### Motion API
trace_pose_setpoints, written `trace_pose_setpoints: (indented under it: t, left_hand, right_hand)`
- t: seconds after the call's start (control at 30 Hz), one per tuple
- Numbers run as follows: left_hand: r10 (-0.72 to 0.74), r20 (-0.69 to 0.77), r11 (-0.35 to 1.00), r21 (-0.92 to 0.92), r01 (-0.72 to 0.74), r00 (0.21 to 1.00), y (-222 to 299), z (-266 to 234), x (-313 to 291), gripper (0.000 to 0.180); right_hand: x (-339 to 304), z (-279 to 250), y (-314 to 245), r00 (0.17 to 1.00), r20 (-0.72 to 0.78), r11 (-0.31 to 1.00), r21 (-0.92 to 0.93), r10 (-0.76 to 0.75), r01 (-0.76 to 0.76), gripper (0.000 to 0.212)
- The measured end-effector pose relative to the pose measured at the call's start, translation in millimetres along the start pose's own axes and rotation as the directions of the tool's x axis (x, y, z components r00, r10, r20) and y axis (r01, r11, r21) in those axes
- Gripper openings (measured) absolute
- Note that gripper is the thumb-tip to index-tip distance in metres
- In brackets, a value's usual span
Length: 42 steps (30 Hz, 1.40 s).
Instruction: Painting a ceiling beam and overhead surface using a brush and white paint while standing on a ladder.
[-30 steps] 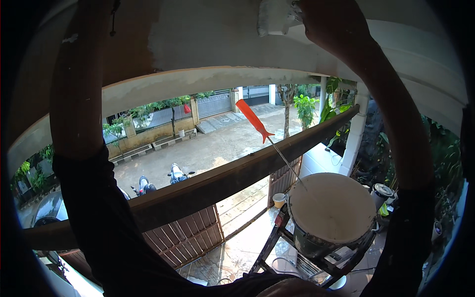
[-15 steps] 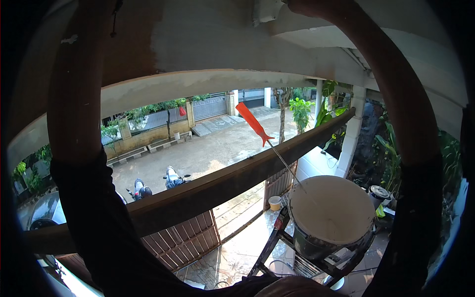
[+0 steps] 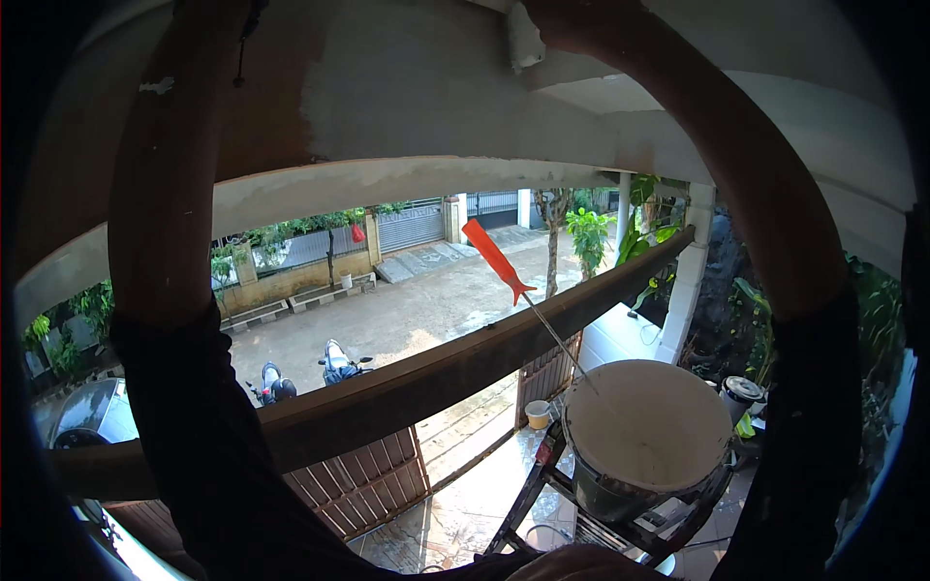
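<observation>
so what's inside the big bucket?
Pale beige material shows inside the dark bucket; a metal rod with an orange handle dips in. The bucket's bottom and the rod's far end are covered.

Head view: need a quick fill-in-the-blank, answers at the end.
1. The right hand is at the picture's ____ edge.
2. The orange-red handle leans toward the picture's ____ side.
3. The sleeve nearer the bucket is the person's ____ one.
4. Outside stand ____ motorcycles.
Missing words: top; left; right; two.
</observation>
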State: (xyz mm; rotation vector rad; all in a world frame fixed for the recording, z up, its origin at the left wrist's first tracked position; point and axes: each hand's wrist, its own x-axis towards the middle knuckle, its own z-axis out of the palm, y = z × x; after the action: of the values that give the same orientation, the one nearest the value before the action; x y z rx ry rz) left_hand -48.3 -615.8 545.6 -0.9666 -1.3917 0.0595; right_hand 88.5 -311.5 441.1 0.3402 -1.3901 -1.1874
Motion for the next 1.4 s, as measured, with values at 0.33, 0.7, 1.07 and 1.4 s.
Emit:
trace_pose_setpoints:
  t: [0.33,0.7,1.07,1.4]
  left_hand:
    - [-0.447,0.023,0.784,0.492,0.379,0.894,52.9,4.1,23.9,0.039]
    - [0.137,0.330,0.636,0.693,-0.339,0.934,-4.5,-11.1,16.9,0.028]
    - [-0.170,0.293,0.738,0.671,-0.075,0.941,-1.7,-9.5,22.3,0.029]
    - [0.214,0.110,0.967,0.114,-0.226,0.971,-24.6,-7.7,5.0,0.031]
  right_hand:
    - [114.5,-92.4,-74.3,0.725,0.601,0.941,-0.237,0.338,-0.243,0.020]
    - [43.4,-8.4,-23.1,0.932,0.143,0.897,0.256,0.334,-0.360,0.020]
    - [-17.2,21.5,2.8,0.950,0.092,0.954,-0.010,0.299,-0.299,0.008]
    - [-34.8,69.9,-51.3,0.945,0.221,0.964,-0.168,0.240,-0.205,0.004]
